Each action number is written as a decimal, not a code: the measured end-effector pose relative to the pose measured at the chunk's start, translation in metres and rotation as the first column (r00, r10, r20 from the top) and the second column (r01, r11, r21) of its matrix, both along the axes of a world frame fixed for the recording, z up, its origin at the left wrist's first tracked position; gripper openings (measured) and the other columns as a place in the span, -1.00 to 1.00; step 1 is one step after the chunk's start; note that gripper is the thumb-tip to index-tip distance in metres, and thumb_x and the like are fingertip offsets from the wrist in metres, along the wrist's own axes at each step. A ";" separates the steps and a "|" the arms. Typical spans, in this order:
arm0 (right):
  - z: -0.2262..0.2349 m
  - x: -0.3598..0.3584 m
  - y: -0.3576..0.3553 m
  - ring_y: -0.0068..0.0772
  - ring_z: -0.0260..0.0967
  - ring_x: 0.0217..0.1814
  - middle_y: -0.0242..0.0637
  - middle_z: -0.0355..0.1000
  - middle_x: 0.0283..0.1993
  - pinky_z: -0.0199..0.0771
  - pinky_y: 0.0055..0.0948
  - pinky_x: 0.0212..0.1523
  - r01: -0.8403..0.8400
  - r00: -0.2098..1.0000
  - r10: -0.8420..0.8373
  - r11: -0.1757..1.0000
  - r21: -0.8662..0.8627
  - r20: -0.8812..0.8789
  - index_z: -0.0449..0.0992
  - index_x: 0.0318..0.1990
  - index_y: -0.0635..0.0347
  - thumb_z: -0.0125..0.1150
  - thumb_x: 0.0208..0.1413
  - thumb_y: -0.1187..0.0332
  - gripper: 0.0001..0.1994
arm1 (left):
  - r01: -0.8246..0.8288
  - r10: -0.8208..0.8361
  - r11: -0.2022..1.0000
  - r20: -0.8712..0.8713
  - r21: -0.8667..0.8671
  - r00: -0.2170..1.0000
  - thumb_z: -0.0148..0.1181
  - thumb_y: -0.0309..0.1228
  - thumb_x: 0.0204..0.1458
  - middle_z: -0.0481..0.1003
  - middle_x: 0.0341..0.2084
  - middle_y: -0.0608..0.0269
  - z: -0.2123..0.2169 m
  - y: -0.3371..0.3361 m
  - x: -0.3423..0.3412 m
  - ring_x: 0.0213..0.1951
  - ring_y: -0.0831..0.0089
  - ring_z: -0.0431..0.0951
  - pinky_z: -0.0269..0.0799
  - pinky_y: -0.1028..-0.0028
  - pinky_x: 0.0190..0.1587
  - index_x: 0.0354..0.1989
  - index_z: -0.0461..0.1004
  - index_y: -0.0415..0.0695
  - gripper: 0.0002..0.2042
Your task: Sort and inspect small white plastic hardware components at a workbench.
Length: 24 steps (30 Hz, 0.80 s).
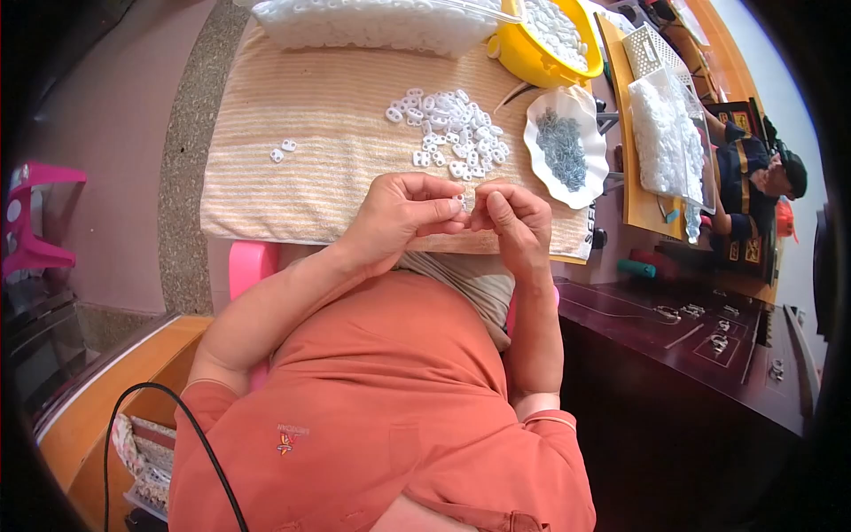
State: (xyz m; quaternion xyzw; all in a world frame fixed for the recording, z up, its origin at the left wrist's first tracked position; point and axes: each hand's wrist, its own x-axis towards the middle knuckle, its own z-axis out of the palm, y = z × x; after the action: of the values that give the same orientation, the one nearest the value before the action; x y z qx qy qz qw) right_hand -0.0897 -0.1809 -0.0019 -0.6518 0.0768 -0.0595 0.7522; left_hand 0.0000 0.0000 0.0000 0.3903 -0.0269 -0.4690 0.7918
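Close together over the front edge of the towel-covered table, my two hands nearly meet at the fingertips. Between the thumb and fingers of my left hand is a small white plastic piece, partly hidden. The fingers of my right hand are pinched beside it; whatever they hold is too small to make out. Just beyond lies a pile of white two-holed plastic pieces. A white scalloped dish of small grey metal parts stands beyond my right hand. Loose white pieces lie at the left.
At the table's far side are a clear bin of white pieces and a yellow basin. A thin pointed tool lies near the dish. Another person sits at a side table on the right. A pink stool stands left.
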 end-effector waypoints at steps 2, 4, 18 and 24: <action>0.001 0.001 0.001 -0.54 0.41 -0.39 -0.29 0.45 -0.33 0.42 -0.61 -0.35 0.001 1.000 -0.002 1.000 0.021 0.021 0.50 -0.16 0.37 0.11 0.21 0.45 -0.85 | -0.005 0.005 1.000 -0.003 -0.004 1.000 0.19 -0.59 0.04 0.55 -0.37 0.11 0.000 0.000 0.000 -0.33 0.45 0.59 0.58 0.55 -0.21 -0.18 0.49 -0.35 -0.83; 0.002 0.001 0.004 -0.55 0.41 -0.36 -0.29 0.45 -0.31 0.44 -0.61 -0.33 -0.005 1.000 0.005 1.000 -0.012 0.012 0.50 -0.16 0.38 0.12 0.19 0.48 -0.86 | 0.006 -0.006 1.000 -0.009 0.007 1.000 0.19 -0.59 0.04 0.55 -0.37 0.12 0.001 0.002 0.000 -0.33 0.46 0.59 0.58 0.55 -0.21 -0.19 0.49 -0.35 -0.83; 0.003 0.000 0.007 -0.58 0.43 -0.24 -0.28 0.42 -0.23 0.49 -0.63 -0.25 -0.068 0.997 0.075 0.981 -0.180 0.033 0.46 -0.20 0.40 0.12 0.16 0.60 -0.91 | 0.034 -0.034 0.999 -0.019 -0.008 0.999 0.20 -0.60 0.03 0.56 -0.35 0.13 0.000 0.002 -0.002 -0.31 0.45 0.61 0.59 0.57 -0.22 -0.21 0.51 -0.34 -0.85; 0.009 0.000 0.007 -0.59 0.42 -0.28 -0.26 0.42 -0.25 0.48 -0.63 -0.27 -0.070 0.994 0.094 0.943 -0.326 0.061 0.47 -0.25 0.41 0.12 0.14 0.61 -0.94 | 0.034 -0.034 0.999 0.005 -0.007 0.999 0.20 -0.59 0.03 0.56 -0.35 0.14 0.001 0.001 -0.004 -0.31 0.47 0.61 0.59 0.57 -0.21 -0.21 0.51 -0.34 -0.85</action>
State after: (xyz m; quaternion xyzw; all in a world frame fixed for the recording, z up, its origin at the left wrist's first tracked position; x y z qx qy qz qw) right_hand -0.0900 -0.1736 0.0069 -0.7660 0.0104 -0.0644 0.6395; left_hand -0.0043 0.0013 0.0008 0.3884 -0.0371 -0.4812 0.7850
